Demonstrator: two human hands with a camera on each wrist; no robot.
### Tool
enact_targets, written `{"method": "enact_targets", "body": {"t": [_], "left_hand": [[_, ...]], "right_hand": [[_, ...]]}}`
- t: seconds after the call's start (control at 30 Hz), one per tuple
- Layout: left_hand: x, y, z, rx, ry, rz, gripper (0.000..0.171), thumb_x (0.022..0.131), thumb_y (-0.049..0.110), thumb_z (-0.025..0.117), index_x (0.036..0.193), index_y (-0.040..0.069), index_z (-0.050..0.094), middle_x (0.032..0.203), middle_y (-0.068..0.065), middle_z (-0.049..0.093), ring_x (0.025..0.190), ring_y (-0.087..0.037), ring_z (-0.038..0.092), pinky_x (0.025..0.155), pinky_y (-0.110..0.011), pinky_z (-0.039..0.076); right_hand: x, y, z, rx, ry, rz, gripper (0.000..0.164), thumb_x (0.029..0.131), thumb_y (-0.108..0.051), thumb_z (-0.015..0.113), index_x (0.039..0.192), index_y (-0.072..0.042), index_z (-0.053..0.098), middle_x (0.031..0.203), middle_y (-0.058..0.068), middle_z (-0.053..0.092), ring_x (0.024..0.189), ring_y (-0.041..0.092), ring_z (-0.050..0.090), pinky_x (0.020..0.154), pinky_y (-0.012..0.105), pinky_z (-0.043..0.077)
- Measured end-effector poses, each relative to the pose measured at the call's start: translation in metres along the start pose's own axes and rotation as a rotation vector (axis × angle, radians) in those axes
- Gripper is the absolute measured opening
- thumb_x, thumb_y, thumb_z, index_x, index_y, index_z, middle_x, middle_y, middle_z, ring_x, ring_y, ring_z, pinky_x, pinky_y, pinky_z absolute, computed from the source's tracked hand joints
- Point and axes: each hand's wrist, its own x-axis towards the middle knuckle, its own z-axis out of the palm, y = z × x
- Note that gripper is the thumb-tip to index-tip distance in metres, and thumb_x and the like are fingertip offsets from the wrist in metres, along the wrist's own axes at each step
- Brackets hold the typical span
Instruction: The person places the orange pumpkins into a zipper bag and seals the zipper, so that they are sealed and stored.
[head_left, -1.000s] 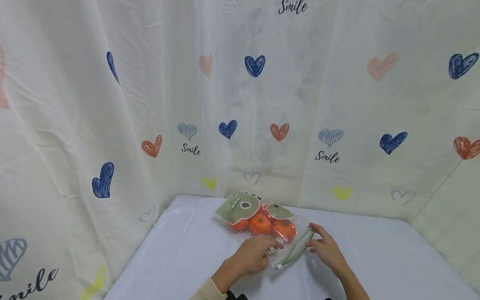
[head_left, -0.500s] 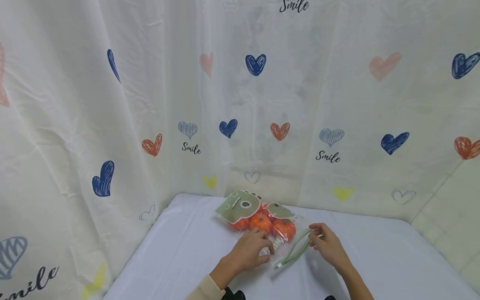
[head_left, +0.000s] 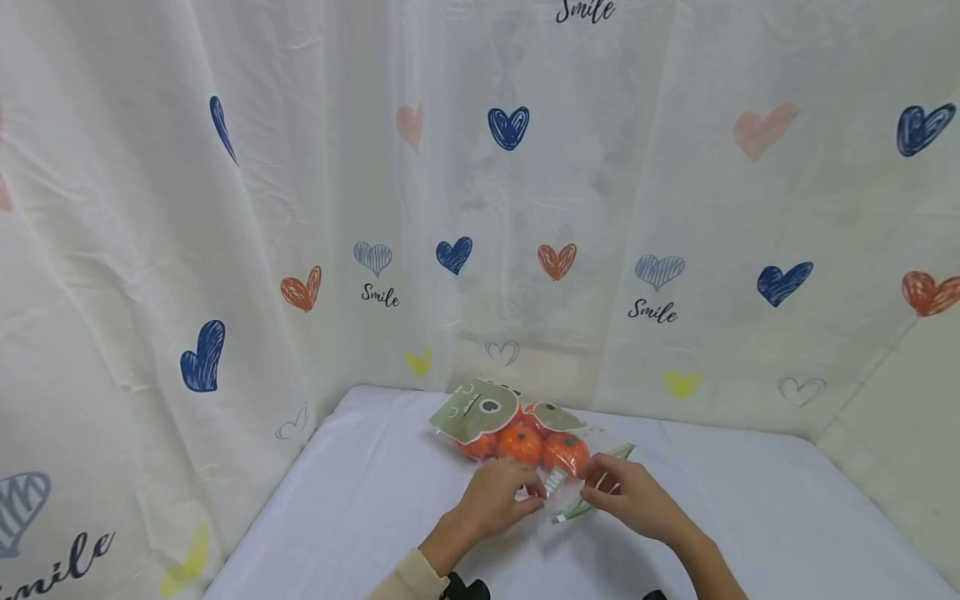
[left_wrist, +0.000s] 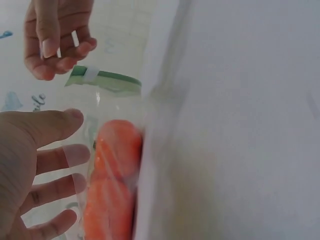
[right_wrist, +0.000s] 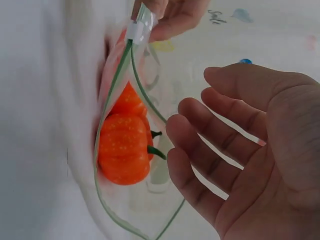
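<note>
A clear zip bag (head_left: 468, 408) printed with a green dinosaur face lies at the back of the table. Several orange toy pumpkins (head_left: 519, 445) with green stems are inside. The bag's green zip edge (right_wrist: 103, 120) is parted at its mouth, with a white slider (right_wrist: 134, 31) at one end. My left hand (head_left: 498, 496) hovers by the bag's near side, fingers spread beside the plastic in the left wrist view, gripping nothing. My right hand (head_left: 628, 500) is at the mouth, its loosely bent fingers (right_wrist: 187, 120) over the zip edge and holding nothing.
A white cloth covers the table (head_left: 750, 508). Behind and beside it hangs a pale curtain (head_left: 585, 183) with printed hearts. Dark wrist gear (head_left: 465, 587) shows below my left hand.
My right hand has come off the zip edge's far corner and moved left across the bag's mouth. My left hand's fingers have left the plastic and drawn back slightly.
</note>
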Motion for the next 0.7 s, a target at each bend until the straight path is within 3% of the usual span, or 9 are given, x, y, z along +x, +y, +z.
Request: {"method": "enact_targets", "body": {"t": [0.4,0.57,0.7], "left_hand": [[0.0,0.005,-0.004,-0.069,0.064,-0.109,0.004,0.085,0.032,0.079,0.083,0.031,0.077,0.074,0.02,0.066,0.074,0.0,0.06,0.068,-0.015,0.039],[0.0,0.005,-0.004,-0.071,0.077,-0.139,0.005,0.086,0.034,0.078,0.082,0.031,0.076,0.073,0.02,0.066,0.071,0.004,0.056,0.066,-0.014,0.04],[0.001,0.004,-0.002,-0.064,0.074,-0.152,0.007,0.087,0.036,0.078,0.082,0.032,0.076,0.072,0.02,0.067,0.07,0.005,0.054,0.065,-0.014,0.039]], "right_hand": [[-0.004,-0.002,0.028,-0.017,0.005,-0.162,0.016,0.086,-0.017,0.08,0.094,-0.014,0.067,0.083,-0.009,0.066,0.071,-0.001,0.059,0.059,0.022,0.051],[-0.001,-0.006,0.04,-0.165,0.049,-0.108,0.022,0.082,-0.025,0.085,0.088,-0.021,0.064,0.077,-0.015,0.06,0.067,-0.003,0.052,0.058,0.02,0.046],[0.001,-0.011,0.051,-0.301,0.132,-0.039,0.032,0.074,-0.03,0.09,0.085,-0.026,0.06,0.075,-0.015,0.056,0.064,-0.003,0.047,0.057,0.019,0.041]]}}
